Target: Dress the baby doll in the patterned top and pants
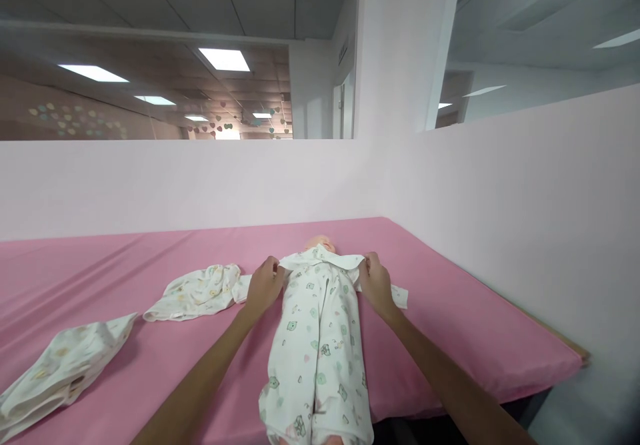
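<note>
A baby doll (327,246) lies on its back on the pink-covered table, its head toward the wall. White baby clothes (315,338) printed with small green bears cover its body and legs. Across the chest, a white band of the cloth is stretched between my two hands. My left hand (267,284) pinches the band's left end; my right hand (376,284) pinches its right end. Beyond my right hand a white sleeve end (399,296) sticks out. Whether the band belongs to the top or the trousers, I cannot tell. The doll's feet are mostly cut off below.
To the left lie a crumpled white baby garment (197,292) with yellow prints and a folded one (65,365). The pink table cover (200,358) reaches pale walls (175,185) behind and at the right. Windows (165,85) sit above the walls.
</note>
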Action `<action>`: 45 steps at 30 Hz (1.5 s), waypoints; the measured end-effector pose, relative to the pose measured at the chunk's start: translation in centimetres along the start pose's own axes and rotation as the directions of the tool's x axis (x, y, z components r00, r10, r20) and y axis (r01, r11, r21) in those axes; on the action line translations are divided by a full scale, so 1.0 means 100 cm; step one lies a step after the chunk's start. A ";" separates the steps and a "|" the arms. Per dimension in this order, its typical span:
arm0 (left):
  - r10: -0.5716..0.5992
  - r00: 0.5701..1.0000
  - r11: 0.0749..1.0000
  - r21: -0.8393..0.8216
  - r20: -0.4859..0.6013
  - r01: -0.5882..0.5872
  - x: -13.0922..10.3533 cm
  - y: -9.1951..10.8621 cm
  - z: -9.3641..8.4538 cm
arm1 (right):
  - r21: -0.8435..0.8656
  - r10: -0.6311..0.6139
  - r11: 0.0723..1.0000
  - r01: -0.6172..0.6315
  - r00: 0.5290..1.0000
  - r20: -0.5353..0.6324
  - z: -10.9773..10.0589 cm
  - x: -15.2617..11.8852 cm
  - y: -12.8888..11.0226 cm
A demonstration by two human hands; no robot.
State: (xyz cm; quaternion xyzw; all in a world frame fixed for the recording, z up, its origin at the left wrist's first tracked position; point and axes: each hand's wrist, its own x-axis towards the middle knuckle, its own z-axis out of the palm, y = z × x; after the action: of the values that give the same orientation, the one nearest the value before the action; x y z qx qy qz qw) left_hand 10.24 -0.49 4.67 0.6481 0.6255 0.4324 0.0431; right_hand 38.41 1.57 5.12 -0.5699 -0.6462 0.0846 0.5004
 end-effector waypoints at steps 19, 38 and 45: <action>0.321 0.935 0.925 0.165 0.151 -0.344 -0.046 -0.014 -0.017 | -0.209 -0.267 0.933 0.292 0.953 0.140 -0.004 -0.051 0.016; 0.041 0.965 0.981 0.171 0.258 -0.087 -0.059 0.006 -0.021 | -0.329 -0.226 0.894 0.303 0.941 0.251 -0.026 -0.065 0.006; 0.136 0.981 0.989 -0.079 0.139 -0.126 -0.055 0.046 -0.028 | -0.163 -0.417 0.881 0.444 0.892 0.176 -0.004 -0.054 -0.044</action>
State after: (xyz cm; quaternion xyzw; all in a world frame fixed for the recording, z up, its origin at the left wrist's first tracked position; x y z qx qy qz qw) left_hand 12.98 -7.45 6.38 0.7154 0.5612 0.4080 0.0819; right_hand 35.03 -4.53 5.37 -0.4517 -0.7946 -0.0555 0.4019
